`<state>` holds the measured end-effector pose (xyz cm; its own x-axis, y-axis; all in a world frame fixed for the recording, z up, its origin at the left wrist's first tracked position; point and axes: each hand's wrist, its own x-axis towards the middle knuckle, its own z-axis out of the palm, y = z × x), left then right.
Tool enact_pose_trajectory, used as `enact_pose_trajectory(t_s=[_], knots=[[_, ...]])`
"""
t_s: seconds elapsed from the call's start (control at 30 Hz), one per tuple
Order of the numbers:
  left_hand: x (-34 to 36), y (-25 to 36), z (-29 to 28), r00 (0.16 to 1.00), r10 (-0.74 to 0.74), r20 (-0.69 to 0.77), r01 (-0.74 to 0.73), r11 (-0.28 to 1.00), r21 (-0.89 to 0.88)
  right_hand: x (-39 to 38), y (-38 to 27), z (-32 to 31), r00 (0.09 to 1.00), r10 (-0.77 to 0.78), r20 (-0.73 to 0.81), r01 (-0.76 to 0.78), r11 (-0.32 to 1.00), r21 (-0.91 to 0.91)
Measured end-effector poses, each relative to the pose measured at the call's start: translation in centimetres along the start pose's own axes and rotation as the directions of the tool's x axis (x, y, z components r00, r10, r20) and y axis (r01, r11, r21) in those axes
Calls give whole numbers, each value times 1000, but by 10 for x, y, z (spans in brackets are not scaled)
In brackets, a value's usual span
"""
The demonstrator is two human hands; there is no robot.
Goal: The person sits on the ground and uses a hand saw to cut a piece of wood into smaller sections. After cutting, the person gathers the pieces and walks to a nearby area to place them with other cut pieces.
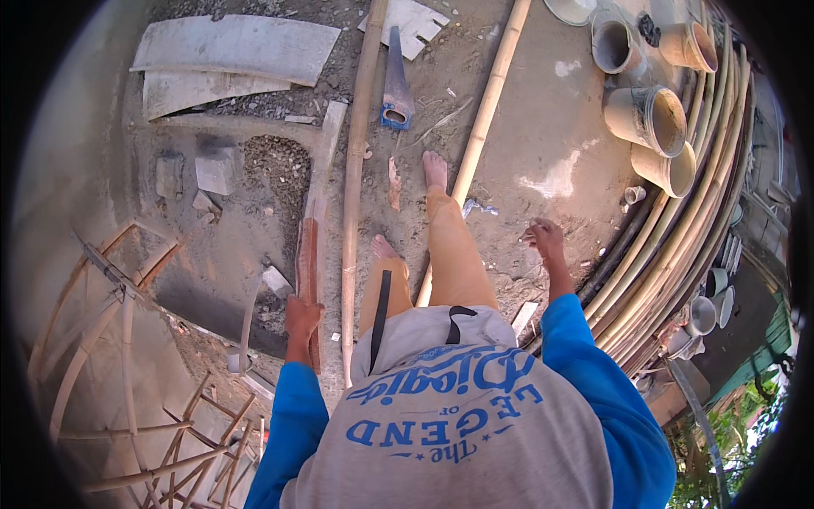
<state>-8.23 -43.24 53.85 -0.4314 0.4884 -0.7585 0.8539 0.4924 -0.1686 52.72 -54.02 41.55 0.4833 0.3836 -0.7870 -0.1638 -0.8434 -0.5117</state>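
My left hand (pixel 303 319) is closed on the edge of a narrow reddish-brown wooden plank (pixel 309 254), low and to the left of my legs. My right hand (pixel 545 239) hangs out over the ground on the right with its fingers curled. A tiny pale bit shows at those fingertips, too small to name. Between my feet and the far side lies a handsaw (pixel 396 85) with a blue handle. One long bamboo pole (pixel 356 153) runs beside my left leg, and another bamboo pole (pixel 492 93) slants past my right foot.
Several buckets (pixel 632 119) stand at the far right beside a thick bundle of bamboo poles (pixel 695 212). Pale flat sheets (pixel 237 47) lie at the far left, with a concrete block (pixel 218 170) nearer. A wooden pole frame (pixel 127 339) rises at the left.
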Motion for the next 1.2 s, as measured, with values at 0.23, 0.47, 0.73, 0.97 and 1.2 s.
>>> enact_pose_trajectory(t_s=[0.23,0.47,0.73,0.97,1.2], knots=[[-7,55,-18,994,13,-107,-25,994,-111,59,-134,-20,987,-156,38,160,964,-213],[38,46,13,960,7,-281,-90,955,-284,17,-217,63,915,-321,245,392,851,-348],[88,48,-4,946,15,-323,-90,972,-218,9,-266,139,779,-380,498,613,624,-484],[161,82,-2,926,24,-376,-82,987,-139,89,-277,206,759,-317,569,641,519,-565],[264,158,12,968,-23,-249,-23,983,-180,186,-266,311,643,-310,700,756,401,-517]])
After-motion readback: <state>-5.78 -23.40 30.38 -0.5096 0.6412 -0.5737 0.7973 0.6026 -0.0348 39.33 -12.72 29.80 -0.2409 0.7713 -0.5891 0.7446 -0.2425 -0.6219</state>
